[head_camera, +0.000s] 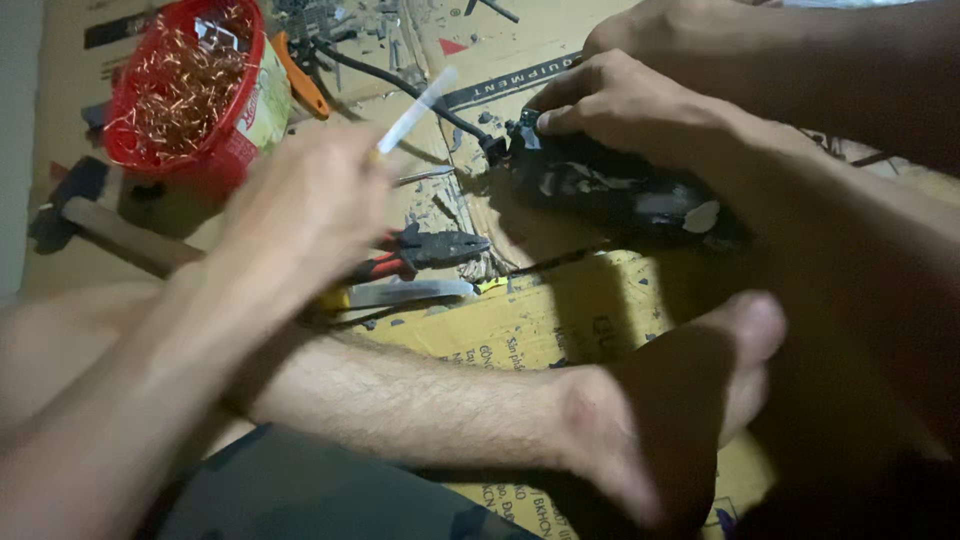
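My right hand (625, 105) presses its fingertips on the top end of a black, worn device (620, 195) that lies on the cardboard (520, 320). A black cable (400, 85) runs from that end toward the upper left. My left hand (305, 200), blurred, is raised above the floor and grips a slim white stick-like tool (415, 110) that points up and right toward the device. Another hand (650, 25) rests just behind my right hand at the top edge; I cannot tell whose it is.
Red-handled pliers (430, 250) and a yellow-handled blade (400, 293) lie below my left hand. A red basket (185, 85) of copper wire scraps stands upper left, beside an orange-handled tool (300, 75) and a hammer (90, 215). My bare leg and foot (660, 420) cross the front.
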